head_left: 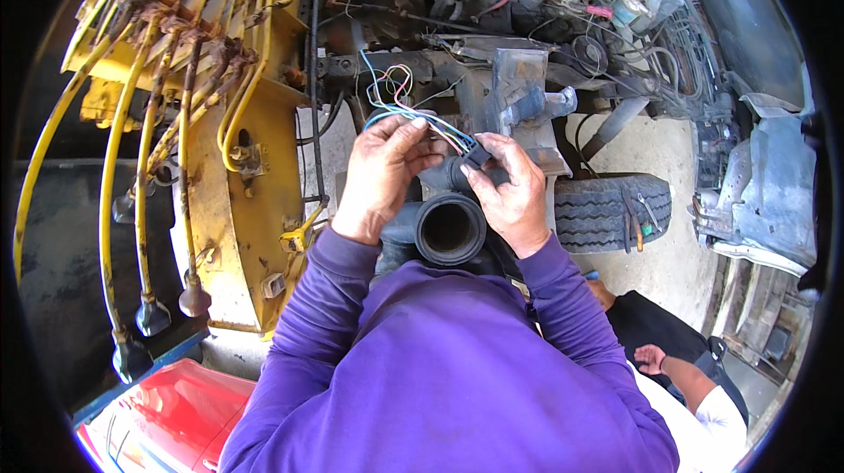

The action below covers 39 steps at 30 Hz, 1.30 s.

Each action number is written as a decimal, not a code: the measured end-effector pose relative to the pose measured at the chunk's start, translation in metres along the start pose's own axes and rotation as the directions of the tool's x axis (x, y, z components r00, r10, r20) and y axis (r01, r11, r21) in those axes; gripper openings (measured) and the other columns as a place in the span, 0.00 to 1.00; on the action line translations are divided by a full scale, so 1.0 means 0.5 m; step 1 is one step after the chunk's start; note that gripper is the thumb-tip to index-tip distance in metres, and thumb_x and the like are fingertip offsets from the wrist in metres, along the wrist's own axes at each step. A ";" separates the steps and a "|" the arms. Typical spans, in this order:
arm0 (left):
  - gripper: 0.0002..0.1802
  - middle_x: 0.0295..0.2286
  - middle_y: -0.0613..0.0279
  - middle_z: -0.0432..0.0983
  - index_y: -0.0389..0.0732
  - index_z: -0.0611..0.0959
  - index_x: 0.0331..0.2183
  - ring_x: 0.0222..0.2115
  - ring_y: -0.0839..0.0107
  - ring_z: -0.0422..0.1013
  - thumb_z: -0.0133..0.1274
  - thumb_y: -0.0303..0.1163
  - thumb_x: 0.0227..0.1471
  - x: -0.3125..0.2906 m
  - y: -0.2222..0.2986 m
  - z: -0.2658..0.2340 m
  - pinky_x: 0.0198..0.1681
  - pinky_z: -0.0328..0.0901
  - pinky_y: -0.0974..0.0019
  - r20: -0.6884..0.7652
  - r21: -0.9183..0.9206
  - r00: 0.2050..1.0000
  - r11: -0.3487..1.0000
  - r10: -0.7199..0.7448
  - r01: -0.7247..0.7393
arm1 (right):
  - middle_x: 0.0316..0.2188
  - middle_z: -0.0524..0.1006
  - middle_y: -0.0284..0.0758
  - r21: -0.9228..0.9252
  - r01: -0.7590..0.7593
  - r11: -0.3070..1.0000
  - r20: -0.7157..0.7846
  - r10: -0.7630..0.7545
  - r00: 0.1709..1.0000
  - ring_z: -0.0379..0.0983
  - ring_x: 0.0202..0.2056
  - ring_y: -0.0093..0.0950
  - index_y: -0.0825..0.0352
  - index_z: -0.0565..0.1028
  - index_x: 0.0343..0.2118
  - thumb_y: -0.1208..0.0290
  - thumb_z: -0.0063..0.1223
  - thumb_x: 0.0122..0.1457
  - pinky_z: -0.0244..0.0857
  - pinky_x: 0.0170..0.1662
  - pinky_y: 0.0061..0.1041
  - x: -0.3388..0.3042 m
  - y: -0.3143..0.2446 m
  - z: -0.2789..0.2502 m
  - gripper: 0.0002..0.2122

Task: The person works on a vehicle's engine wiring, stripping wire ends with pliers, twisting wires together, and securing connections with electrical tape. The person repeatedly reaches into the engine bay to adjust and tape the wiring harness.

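Note:
A small black wire connector [476, 155] sits pinched between the thumb and fingers of my right hand [512, 190]. Several thin coloured wires [402, 107] run from it leftward, blue, white and reddish among them, and their loose ends curl up past my left hand [389, 169]. That hand is closed on the wires, thumb over the fingers. Both hands are held up close in front of my chest. Just below them is the round open mouth of a black pipe [449, 229]. What lies under my fingers on the wires is partly hidden.
Yellow levers [108, 183] with dark knobs rise from a yellow frame [268, 236] at left. Ahead lies an engine bay [563, 25] with hoses. A tyre [611, 214] holding tools lies right. Another person's hand [650, 359] shows lower right, a red vehicle [180, 407] lower left.

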State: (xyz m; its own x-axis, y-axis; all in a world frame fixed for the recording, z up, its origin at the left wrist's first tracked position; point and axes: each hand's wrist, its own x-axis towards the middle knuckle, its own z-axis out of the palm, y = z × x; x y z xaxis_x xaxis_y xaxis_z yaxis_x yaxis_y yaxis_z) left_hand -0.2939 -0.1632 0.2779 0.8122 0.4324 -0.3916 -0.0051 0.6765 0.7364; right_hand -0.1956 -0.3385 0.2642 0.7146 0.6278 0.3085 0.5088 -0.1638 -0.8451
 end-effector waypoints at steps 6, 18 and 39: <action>0.12 0.38 0.56 0.82 0.35 0.81 0.45 0.40 0.64 0.80 0.58 0.30 0.61 -0.029 -0.035 0.025 0.45 0.74 0.61 -0.027 -0.087 0.995 0.992 0.093 -0.095 | 0.45 0.80 0.46 0.044 0.040 0.998 0.037 -0.041 0.998 0.80 0.45 0.43 0.71 0.74 0.45 0.81 0.67 0.50 0.74 0.47 0.33 -0.015 0.014 -0.005 0.19; 0.11 0.41 0.55 0.82 0.32 0.82 0.45 0.42 0.69 0.77 0.57 0.23 0.59 -0.056 -0.034 0.034 0.49 0.73 0.64 0.134 0.177 0.950 0.937 0.281 -0.302 | 0.49 0.74 0.40 0.126 0.011 0.992 0.285 -0.046 0.957 0.77 0.47 0.33 0.71 0.69 0.56 0.80 0.67 0.51 0.71 0.50 0.31 0.008 0.002 -0.060 0.27; 0.15 0.39 0.52 0.79 0.32 0.77 0.46 0.39 0.63 0.80 0.43 0.33 0.70 0.007 -0.106 -0.055 0.46 0.78 0.62 0.098 -0.552 0.945 0.773 -0.314 0.314 | 0.41 0.76 0.42 0.197 0.046 0.979 0.268 -0.099 0.958 0.77 0.40 0.36 0.72 0.75 0.46 0.81 0.63 0.51 0.74 0.40 0.29 0.054 -0.062 0.006 0.18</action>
State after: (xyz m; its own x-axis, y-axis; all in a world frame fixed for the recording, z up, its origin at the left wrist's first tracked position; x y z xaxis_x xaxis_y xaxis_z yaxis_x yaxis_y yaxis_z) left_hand -0.3069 -0.1812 0.2225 0.8259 0.1378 -0.5466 -0.0712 0.9874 0.1414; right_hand -0.1935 -0.3144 0.2976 0.5055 0.8218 0.2627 0.4368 0.0188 -0.8993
